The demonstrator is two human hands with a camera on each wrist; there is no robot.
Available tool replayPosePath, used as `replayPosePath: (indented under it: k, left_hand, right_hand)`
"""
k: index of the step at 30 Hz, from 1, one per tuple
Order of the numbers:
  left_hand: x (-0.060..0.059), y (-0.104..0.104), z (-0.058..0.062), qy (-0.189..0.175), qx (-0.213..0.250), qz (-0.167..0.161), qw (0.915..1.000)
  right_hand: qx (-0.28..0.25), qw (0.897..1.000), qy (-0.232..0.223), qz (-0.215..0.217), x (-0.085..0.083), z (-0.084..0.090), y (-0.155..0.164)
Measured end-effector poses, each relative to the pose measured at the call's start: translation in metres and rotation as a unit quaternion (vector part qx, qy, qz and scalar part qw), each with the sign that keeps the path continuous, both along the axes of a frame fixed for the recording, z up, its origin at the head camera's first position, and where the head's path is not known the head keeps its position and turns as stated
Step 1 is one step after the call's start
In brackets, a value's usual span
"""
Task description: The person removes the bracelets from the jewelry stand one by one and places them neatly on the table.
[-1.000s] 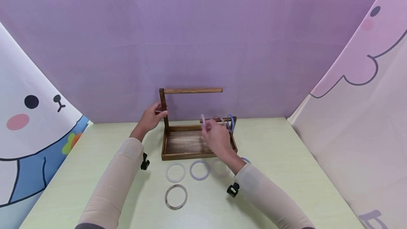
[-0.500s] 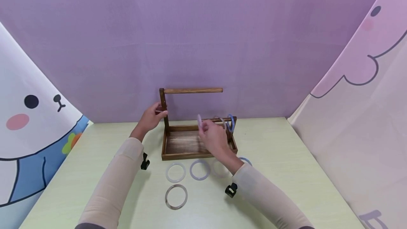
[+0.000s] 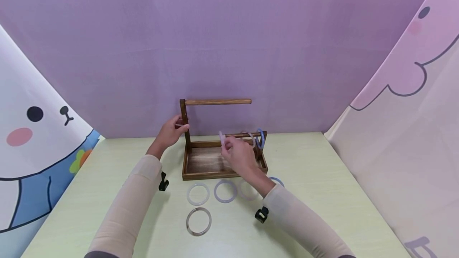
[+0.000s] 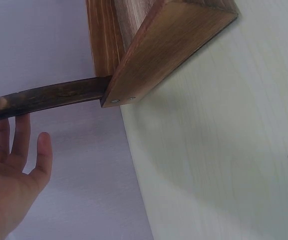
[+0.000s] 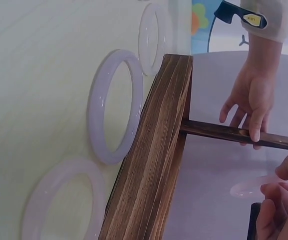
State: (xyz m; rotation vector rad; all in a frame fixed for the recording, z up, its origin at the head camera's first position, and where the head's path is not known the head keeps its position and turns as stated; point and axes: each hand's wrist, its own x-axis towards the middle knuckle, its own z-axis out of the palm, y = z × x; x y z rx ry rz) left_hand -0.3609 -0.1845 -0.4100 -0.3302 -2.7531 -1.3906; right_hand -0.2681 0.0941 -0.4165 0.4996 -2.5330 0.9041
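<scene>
Your left hand [image 3: 168, 132] rests against the upright post [image 3: 185, 122] of the wooden stand [image 3: 215, 161], fingers nearly straight and laid on the wood, thumb at the front. Your right hand [image 3: 239, 155] pinches a pale pink bangle [image 3: 222, 139] between thumb and fingertips, holding it on edge just off the free end of the lower bar [image 3: 247, 135], above the stand's tray. Two bangles already hang on that bar near its right post: a whitish one [image 3: 252, 138] and a blue one [image 3: 261, 138]. The upper bar [image 3: 218, 102] is bare. On the pale green table [image 3: 322, 178] in front of the tray lie more bangles: a white one [image 3: 198, 194], a lilac one [image 3: 225, 191] and a clear one [image 3: 198, 221] nearer you
</scene>
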Motion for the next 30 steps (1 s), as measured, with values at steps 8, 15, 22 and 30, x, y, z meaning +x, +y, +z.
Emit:
replayPosePath:
  k: [8,15,22,30]
  left_hand:
    - [0.0,0.0,0.0,0.0,-0.004,0.001,1.0]
    - [0.0,0.0,0.0,0.0,-0.008,0.0,1.0]
    - [0.001,0.0,0.002,0.0,-0.008,-0.003,1.0]
    - [0.0,0.0,0.0,0.001,-0.01,-0.002,1.0]
  right_hand:
    - [-0.001,0.999,0.013,0.032,0.003,-0.002,0.002]
    - [0.008,0.997,0.041,0.058,0.003,-0.007,0.007]
    - [0.015,0.996,0.053,0.077,0.006,-0.009,0.012]
    - [0.033,0.993,0.07,0.094,0.012,-0.01,0.015]
